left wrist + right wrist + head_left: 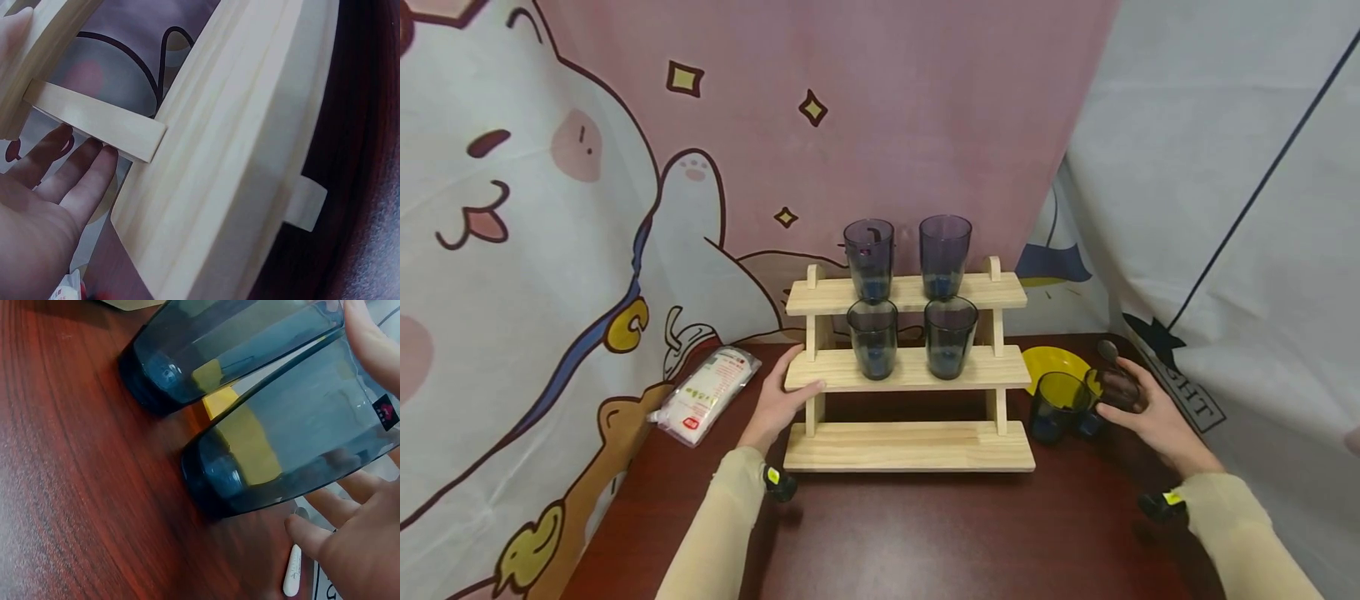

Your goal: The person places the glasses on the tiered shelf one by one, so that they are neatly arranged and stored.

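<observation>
Looks about two-thirds done: four glasses (871,262) up on the rack (912,362), a pair on the top tier (907,292) and a pair on the middle tier (910,382), none on the bottom tier (910,446). Left over, apparently: two more, adjacent, right of the rack on the counter (910,533). Curled round the outer glass (1116,390), the right hand (1157,421); gripping the middle tier's left end, the left hand (777,402). In all: six glasses, one rack, one yellow plate (1054,360), one spoon (1107,350), one packet (709,393).

Arms (718,521) reach forward, left hand (777,404) and right hand (1156,421) well apart, thumbs (807,391) spread.
</observation>
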Demonstrator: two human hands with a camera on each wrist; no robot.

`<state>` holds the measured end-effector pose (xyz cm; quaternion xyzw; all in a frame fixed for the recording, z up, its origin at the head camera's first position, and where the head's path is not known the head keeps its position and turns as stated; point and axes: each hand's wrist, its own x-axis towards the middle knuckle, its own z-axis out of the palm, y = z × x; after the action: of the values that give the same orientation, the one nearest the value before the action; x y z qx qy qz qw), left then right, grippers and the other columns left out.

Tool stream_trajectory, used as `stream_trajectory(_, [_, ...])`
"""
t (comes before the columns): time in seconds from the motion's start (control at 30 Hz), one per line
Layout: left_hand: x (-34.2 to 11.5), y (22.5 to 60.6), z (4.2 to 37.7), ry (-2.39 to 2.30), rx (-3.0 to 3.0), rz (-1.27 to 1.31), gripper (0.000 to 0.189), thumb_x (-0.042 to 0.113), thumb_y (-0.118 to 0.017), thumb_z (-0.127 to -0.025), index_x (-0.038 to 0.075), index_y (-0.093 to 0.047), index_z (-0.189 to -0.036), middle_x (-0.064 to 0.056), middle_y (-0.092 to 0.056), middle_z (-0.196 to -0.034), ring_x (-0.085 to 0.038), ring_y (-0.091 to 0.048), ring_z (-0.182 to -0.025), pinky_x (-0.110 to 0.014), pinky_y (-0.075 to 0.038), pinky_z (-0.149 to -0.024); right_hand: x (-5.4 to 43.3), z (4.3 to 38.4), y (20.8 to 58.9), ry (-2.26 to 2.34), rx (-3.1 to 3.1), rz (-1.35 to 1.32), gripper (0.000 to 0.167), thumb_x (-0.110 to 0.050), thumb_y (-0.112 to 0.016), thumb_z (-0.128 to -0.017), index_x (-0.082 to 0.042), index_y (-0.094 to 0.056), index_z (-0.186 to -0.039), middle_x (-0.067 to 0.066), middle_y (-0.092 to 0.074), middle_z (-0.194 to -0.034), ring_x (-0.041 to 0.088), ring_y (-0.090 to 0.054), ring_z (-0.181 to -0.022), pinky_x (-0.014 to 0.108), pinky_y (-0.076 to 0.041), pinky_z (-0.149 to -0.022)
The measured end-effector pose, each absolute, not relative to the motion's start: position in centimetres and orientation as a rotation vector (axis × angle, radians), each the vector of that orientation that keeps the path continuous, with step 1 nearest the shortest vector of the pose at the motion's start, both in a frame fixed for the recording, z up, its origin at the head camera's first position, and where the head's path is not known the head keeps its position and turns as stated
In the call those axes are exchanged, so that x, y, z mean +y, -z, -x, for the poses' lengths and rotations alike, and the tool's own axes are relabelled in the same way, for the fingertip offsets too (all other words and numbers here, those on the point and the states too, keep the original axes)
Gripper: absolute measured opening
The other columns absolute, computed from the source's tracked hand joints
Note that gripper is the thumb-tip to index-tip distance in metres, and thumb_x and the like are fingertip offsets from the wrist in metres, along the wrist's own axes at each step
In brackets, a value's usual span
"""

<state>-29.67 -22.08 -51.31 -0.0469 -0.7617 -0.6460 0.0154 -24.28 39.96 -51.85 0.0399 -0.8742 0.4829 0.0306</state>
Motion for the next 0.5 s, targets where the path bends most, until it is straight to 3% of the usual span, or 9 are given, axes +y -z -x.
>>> stream_trajectory(0.13, [-22.1, 51.3, 29.7, 2.001, -2.381, 0.141, 0.080, 0.023, -0.084, -0.093, 0.040, -0.041, -0.159, -0.006, -0.046, -0.158, -0.029, -0.061, -0.118, -0.042, -0.054, -0.094, 40.1, 24.4, 52.0, -1.506, -2.688, -0.143, 0.096, -0.028, -0.075, -0.101, -0.032, -0.009, -0.170, 0.026, -0.037, -0.162, 0.035, -0.041, -0.142, 0.006, -0.041, -0.083])
stream_trajectory(0.3, [-22.1, 51.0, 29.8, 2.024, -2.392, 0.118, 0.084, 0.018, -0.082, -0.093, 0.034, -0.038, -0.163, -0.009, -0.044, -0.160, -0.027, -0.060, -0.118, -0.041, -0.054, -0.094, 40.2, 24.5, 52.4, -1.507, -2.657, -0.157, 0.088, -0.028, -0.077, -0.099, -0.027, -0.022, -0.168, 0.009, -0.048, -0.152, 0.001, -0.047, -0.124, 0.009, -0.046, -0.083])
stream_trajectory(0.4, [-21.9, 50.2, 29.3, 2.027, -2.400, 0.118, 0.085, 0.016, -0.083, -0.093, 0.028, -0.038, -0.163, -0.012, -0.045, -0.159, -0.027, -0.061, -0.117, -0.038, -0.054, -0.094, 40.2, 24.5, 52.6, -1.533, -2.625, -0.163, 0.085, -0.026, -0.077, -0.099, -0.022, -0.027, -0.167, 0.000, -0.049, -0.147, -0.006, -0.048, -0.119, 0.010, -0.048, -0.083])
stream_trajectory(0.5, [-21.6, 49.0, 28.5, 2.017, -2.406, 0.125, 0.084, 0.017, -0.084, -0.092, 0.025, -0.040, -0.162, -0.013, -0.046, -0.158, -0.026, -0.060, -0.116, -0.036, -0.053, -0.094, 40.2, 24.4, 52.8, -1.564, -2.605, -0.138, 0.083, -0.025, -0.078, -0.098, -0.020, -0.030, -0.166, 0.004, -0.047, -0.149, -0.007, -0.047, -0.118, 0.009, -0.047, -0.084])
